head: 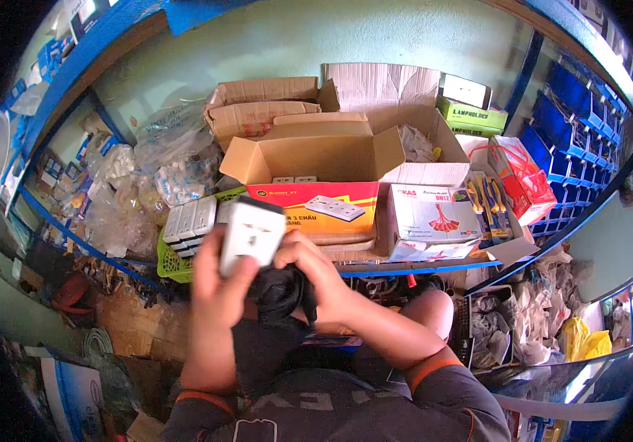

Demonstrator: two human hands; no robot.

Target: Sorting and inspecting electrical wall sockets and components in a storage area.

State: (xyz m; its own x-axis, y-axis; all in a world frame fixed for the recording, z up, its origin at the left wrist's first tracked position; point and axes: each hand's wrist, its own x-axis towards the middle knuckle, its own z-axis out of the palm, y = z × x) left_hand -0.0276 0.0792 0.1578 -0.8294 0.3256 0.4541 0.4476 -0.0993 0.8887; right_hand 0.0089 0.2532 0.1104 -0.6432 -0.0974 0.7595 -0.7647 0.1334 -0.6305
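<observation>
My left hand [211, 287] grips a white electrical socket block [254, 235] with a dark back, its socket face turned up towards me and slightly blurred. In my right hand [319, 276] is a bunched black cloth [282, 295], held close beside the block's lower right edge. Just beyond my left hand, more white socket blocks [188, 221] stand stacked in a light-green plastic basket [170, 262]. An open red and yellow carton [344, 218] with a printed picture of a socket strip is behind my hands. The tops of white socket blocks [294, 179] show inside it.
A blue-edged shelf [421, 269] carries open brown cartons [264, 116], a white printed box [432, 221] and green lampholder boxes [471, 116]. Clear plastic bags [123, 215] are heaped at left. Blue parts bins [571, 132] line the right side, above bagged goods [537, 315].
</observation>
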